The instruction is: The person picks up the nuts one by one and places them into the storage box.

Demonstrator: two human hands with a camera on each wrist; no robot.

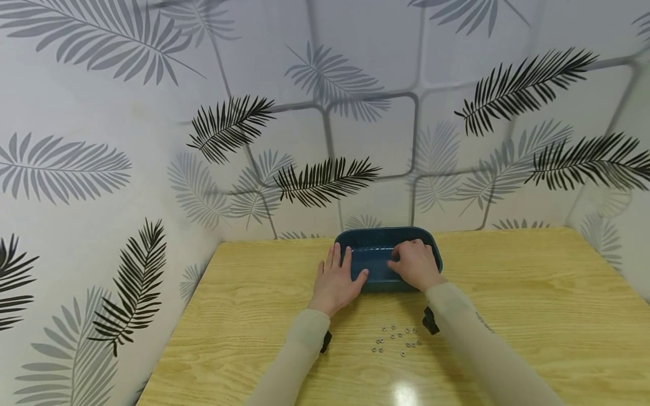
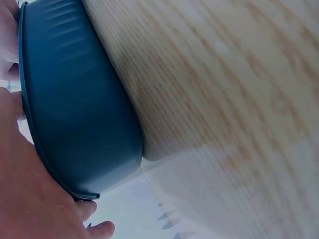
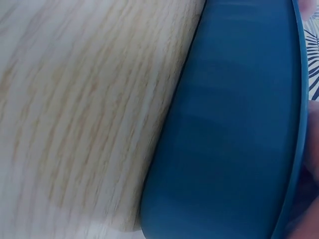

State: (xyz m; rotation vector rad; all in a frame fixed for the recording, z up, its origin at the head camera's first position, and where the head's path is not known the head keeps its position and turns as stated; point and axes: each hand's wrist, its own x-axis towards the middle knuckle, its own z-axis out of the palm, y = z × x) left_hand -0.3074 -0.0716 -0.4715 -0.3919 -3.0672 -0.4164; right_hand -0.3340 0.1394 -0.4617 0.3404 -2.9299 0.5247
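A dark blue, oblong basin [image 1: 376, 260] with rounded corners stands at the back edge of the wooden table, its side wall filling much of both wrist views. Over its left end lies my left hand [image 1: 335, 285], fingers spread and fairly straight, touching the rim. My right hand [image 1: 417, 264] reaches in over the right end with its fingers bent down inside. Whether anything sits between those fingertips is hidden. On the table in front of the basin are scattered several small ring-shaped metal pieces [image 1: 403, 354], which look like nuts, between my two forearms.
The light wood table [image 1: 264, 293] extends to both sides of the basin. Directly behind it rises a wall [image 1: 376, 135] with a leaf pattern. Dark wrist-worn devices [image 1: 430, 320] show below each wrist.
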